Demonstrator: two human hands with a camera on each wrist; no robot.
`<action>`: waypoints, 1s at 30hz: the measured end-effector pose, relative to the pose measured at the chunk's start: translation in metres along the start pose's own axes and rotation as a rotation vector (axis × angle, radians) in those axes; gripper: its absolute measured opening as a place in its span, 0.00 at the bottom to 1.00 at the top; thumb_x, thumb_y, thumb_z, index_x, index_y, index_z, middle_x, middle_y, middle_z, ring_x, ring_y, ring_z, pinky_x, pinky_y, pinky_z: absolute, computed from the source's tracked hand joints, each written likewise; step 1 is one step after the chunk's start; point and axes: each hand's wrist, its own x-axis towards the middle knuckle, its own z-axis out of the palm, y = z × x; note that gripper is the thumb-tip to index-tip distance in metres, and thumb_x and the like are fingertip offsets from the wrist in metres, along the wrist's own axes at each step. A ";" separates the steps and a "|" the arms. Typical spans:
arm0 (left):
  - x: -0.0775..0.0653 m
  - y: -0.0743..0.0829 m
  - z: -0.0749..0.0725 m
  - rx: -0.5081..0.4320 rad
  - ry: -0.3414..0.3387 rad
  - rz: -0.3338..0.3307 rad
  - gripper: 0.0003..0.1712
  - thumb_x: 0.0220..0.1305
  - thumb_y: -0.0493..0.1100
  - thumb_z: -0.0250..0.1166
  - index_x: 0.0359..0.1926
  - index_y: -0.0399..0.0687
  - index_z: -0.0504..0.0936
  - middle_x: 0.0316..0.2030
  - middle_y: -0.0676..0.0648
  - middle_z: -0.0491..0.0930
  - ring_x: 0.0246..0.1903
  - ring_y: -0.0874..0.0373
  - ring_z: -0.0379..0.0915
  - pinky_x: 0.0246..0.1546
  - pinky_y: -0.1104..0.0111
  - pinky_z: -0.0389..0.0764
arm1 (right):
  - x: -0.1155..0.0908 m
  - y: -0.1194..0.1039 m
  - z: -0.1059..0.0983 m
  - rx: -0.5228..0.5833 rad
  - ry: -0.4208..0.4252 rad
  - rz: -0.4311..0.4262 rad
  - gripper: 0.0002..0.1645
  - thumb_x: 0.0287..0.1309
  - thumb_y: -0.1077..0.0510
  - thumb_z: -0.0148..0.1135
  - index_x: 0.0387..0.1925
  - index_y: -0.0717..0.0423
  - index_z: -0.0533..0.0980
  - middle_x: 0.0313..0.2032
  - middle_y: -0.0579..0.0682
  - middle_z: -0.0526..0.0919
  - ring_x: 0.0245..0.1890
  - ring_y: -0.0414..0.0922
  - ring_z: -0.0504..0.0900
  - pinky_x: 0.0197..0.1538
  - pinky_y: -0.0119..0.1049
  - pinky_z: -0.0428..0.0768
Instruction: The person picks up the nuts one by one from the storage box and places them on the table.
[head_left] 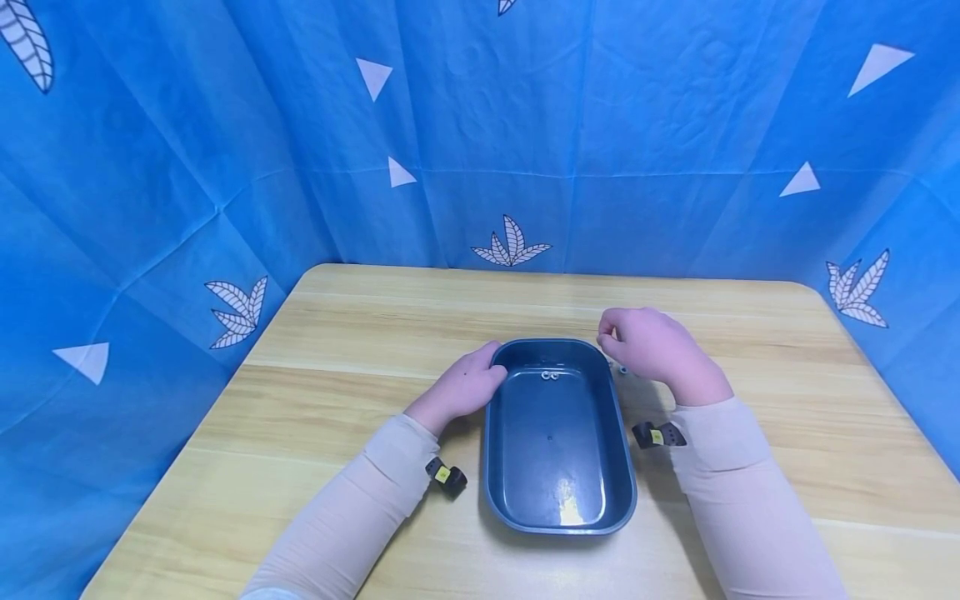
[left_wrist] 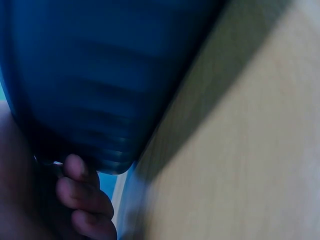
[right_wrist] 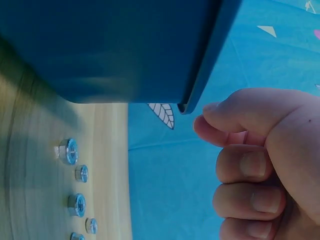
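A dark blue rectangular tray (head_left: 540, 467) sits in front of me. My left hand (head_left: 468, 382) grips its far left corner, the thumb over the rim and curled fingers (left_wrist: 82, 195) below the rim outside. Two small metal nuts (head_left: 551, 375) lie inside at the tray's far end. My right hand (head_left: 651, 343) is raised beside the far right corner, higher than the rim in the right wrist view. Its thumb and index fingertip come together, the other fingers curled; no item shows between them. Several silver nuts (right_wrist: 76, 205) stand on the table below it.
The light wooden table (head_left: 360, 350) carries the tray. A blue patterned curtain (head_left: 480, 125) hangs behind the table and along its sides. Black straps (head_left: 658, 435) show at both wrists.
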 end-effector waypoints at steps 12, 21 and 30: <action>0.000 -0.002 0.002 -0.022 -0.001 -0.008 0.24 0.74 0.49 0.46 0.66 0.49 0.72 0.60 0.49 0.78 0.59 0.52 0.73 0.62 0.51 0.72 | 0.001 -0.018 0.001 0.034 0.002 -0.067 0.08 0.67 0.53 0.58 0.39 0.50 0.81 0.19 0.43 0.71 0.21 0.43 0.70 0.30 0.42 0.72; 0.000 -0.002 0.002 -0.029 -0.003 -0.002 0.24 0.74 0.48 0.46 0.65 0.50 0.73 0.58 0.49 0.78 0.57 0.52 0.74 0.61 0.51 0.73 | 0.000 -0.028 0.004 0.026 -0.002 -0.094 0.07 0.66 0.52 0.61 0.39 0.49 0.81 0.23 0.41 0.77 0.24 0.43 0.73 0.33 0.43 0.74; 0.001 -0.001 0.002 -0.031 -0.010 -0.004 0.23 0.74 0.48 0.46 0.65 0.50 0.73 0.58 0.50 0.78 0.56 0.53 0.74 0.61 0.51 0.73 | 0.000 -0.035 0.008 0.038 -0.027 -0.133 0.07 0.65 0.53 0.62 0.39 0.49 0.82 0.27 0.40 0.79 0.26 0.42 0.75 0.35 0.41 0.77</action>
